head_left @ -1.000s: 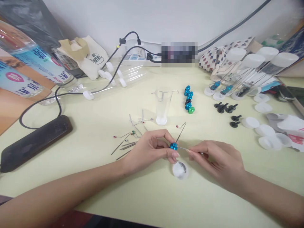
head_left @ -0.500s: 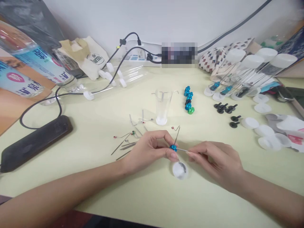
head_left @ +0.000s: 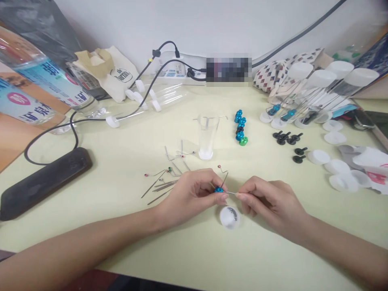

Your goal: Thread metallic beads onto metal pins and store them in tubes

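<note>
- Round white cap (head_left: 226,220): sits on the counter (head_left: 194,258), small metal pieces inside.
- Blue part (head_left: 218,190): held just beyond the cap; a bent wire (head_left: 224,180) slants up from it.
- Left hand (head_left: 197,192): beyond and left of the cap, forearm angled in from near left; thumb-and-finger grip is closed on the blue part.
- Right hand (head_left: 269,202): right of the cap, fingers curled; grip pinches a thin rod (head_left: 230,192) that meets the blue part.
</note>
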The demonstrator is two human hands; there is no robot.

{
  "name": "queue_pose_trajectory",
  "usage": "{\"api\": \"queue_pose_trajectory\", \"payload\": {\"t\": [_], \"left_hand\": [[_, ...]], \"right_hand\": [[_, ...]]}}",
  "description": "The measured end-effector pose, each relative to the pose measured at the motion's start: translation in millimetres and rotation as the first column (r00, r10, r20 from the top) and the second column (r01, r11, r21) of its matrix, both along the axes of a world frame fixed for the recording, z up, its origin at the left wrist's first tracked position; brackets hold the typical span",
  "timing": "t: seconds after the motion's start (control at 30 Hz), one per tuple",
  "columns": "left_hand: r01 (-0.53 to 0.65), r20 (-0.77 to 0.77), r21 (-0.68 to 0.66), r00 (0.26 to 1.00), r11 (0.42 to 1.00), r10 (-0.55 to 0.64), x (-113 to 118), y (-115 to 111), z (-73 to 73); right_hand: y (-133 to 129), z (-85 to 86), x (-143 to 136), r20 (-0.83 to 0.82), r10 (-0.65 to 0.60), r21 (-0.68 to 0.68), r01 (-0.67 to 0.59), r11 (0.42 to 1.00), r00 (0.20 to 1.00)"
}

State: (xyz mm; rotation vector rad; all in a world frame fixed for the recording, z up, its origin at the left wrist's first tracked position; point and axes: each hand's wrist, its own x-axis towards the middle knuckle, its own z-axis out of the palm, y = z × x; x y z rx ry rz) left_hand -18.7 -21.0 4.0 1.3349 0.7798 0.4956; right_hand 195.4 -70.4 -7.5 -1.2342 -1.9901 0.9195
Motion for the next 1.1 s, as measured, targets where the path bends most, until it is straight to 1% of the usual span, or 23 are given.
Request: {"api": "queue_pose_trajectory", "payload": {"t": [0.07,0.1,0.13,0.17,0.2,0.27,0.3,0.33,0.4,0.6,0.73,0.9,1.1], "left_hand": [[-0.002,-0.008,0.031,1.000,1.000,0.003,-0.2,-0.4,0.2],[-0.004,-0.014,0.039,1.000,0.999,0.005,-0.4,-0.2,0.5],[-0.007,-0.019,0.037,1.000,0.999,0.008,-0.8,0.3,0.8],[-0.013,-0.019,0.027,1.000,1.000,0.013,-1.2,1.0,1.3],[-0.020,-0.015,0.010,1.000,1.000,0.020,-1.7,1.8,1.7],[-0.038,-0.002,-0.032,0.999,0.999,0.038,-2.6,3.7,2.6],[-0.044,0.003,-0.051,0.999,0.998,0.044,-2.9,4.4,3.1],[-0.046,0.004,-0.066,0.999,0.997,0.046,-3.1,4.9,3.5],[-0.042,0.003,-0.085,0.999,0.996,0.042,-3.1,5.2,4.2],[0.006,0.019,-0.101,1.000,0.995,-0.004,-2.1,3.4,4.2],[-0.010,0.038,-0.079,0.999,0.997,0.013,-1.5,2.5,3.2],[-0.015,0.027,-0.003,1.000,1.000,0.015,-1.1,3.1,2.2],[0.002,0.020,0.022,1.000,1.000,-0.003,-1.7,3.8,1.4]], "right_hand": [[-0.1,-1.3,-0.4,0.050,-0.015,0.067,0.012,0.998,0.999],[-0.1,-1.9,-0.5,0.089,-0.037,0.128,0.026,0.991,0.995],[0.0,-2.5,-0.5,0.128,-0.067,0.215,0.039,0.976,0.989],[0.3,-2.9,-0.4,0.170,-0.101,0.319,0.042,0.947,0.980],[0.8,-3.2,-0.1,0.214,-0.135,0.428,0.031,0.903,0.968],[2.1,-2.8,0.9,0.291,-0.204,0.614,-0.019,0.789,0.935],[2.9,-2.1,1.4,0.320,-0.227,0.670,-0.051,0.741,0.920],[3.6,-1.2,2.0,0.341,-0.243,0.703,-0.075,0.708,0.908],[4.5,0.7,3.2,0.355,-0.242,0.725,-0.102,0.682,0.903],[4.0,0.6,7.1,0.342,-0.099,0.694,-0.180,0.697,0.935],[4.2,-1.9,8.3,0.331,-0.084,0.701,-0.185,0.689,0.940],[4.6,0.1,6.9,0.319,-0.066,0.691,-0.184,0.699,0.945],[4.6,-0.8,7.7,0.330,-0.058,0.683,-0.196,0.703,0.942]]}}
